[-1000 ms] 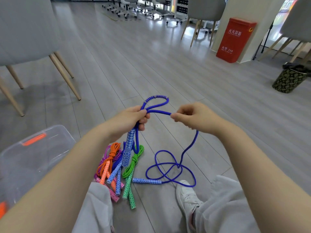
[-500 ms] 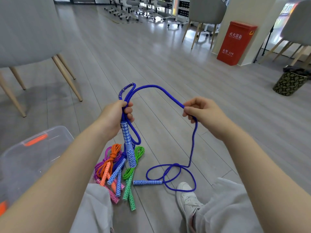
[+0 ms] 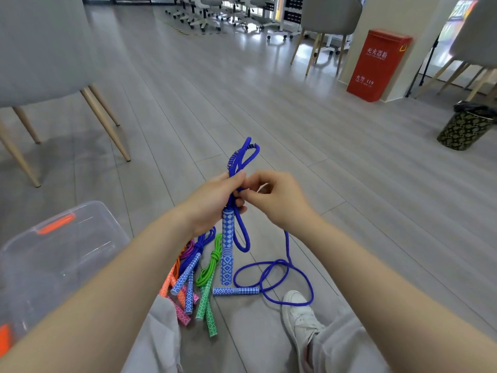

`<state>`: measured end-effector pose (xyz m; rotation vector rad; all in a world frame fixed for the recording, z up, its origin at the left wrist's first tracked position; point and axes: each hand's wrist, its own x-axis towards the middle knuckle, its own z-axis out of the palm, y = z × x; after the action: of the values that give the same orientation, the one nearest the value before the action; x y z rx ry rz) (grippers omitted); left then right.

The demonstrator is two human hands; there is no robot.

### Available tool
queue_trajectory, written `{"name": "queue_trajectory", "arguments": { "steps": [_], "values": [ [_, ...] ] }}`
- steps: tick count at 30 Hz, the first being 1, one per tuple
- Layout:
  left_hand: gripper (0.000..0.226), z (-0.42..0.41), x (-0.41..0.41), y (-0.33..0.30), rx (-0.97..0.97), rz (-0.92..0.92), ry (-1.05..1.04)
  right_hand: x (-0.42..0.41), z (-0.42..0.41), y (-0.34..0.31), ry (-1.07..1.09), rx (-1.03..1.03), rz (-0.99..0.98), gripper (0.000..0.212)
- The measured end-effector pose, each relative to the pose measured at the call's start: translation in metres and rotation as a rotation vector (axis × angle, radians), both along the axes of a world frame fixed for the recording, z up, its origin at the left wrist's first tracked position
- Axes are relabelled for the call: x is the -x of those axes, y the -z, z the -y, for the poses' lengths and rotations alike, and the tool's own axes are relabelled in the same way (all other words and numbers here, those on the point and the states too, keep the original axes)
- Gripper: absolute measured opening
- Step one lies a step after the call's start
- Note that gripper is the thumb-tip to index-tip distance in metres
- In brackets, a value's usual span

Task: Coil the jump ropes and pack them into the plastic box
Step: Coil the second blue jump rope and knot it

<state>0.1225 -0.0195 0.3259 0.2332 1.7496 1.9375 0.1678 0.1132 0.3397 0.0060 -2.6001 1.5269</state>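
My left hand grips a blue jump rope at the top of its patterned handle, which hangs straight down. Folded loops of the cord stick up above the fist and one loop hangs below it. My right hand pinches the cord right beside the left fingers. The remaining cord trails to the floor in loose loops, ending at the second blue handle. Coiled orange, purple, blue and green ropes lie in a pile below my left wrist. The clear plastic box with orange latches sits at the lower left.
A grey chair with wooden legs stands at the left. My white shoe rests next to the loose cord. A red cabinet and a dark patterned bin stand far right. More chairs line the back.
My right hand has come in from the right with the cord and now meets the left hand. The wide loop between the hands has closed into folded loops at the left fist.
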Motion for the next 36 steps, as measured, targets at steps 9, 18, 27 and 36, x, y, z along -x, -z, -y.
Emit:
{"name": "queue_trajectory", "arguments": {
  "steps": [9,18,27,36],
  "values": [
    [0.018,0.004,0.005,0.004,0.04,-0.029,-0.137,-0.003,-0.007,-0.001,-0.068,-0.036,0.155,0.025],
    [0.023,0.03,0.032,-0.017,-0.501,0.229,-0.399,0.001,-0.06,-0.012,-0.165,-0.199,0.335,0.019],
    [0.022,0.062,0.055,-0.012,-0.336,0.118,-0.737,-0.008,-0.113,-0.029,-0.164,-0.102,0.484,0.023],
    [0.007,0.033,0.034,-0.009,-0.134,0.013,-0.533,-0.008,-0.094,-0.034,-0.124,-0.116,0.292,0.014]
  ]
}}
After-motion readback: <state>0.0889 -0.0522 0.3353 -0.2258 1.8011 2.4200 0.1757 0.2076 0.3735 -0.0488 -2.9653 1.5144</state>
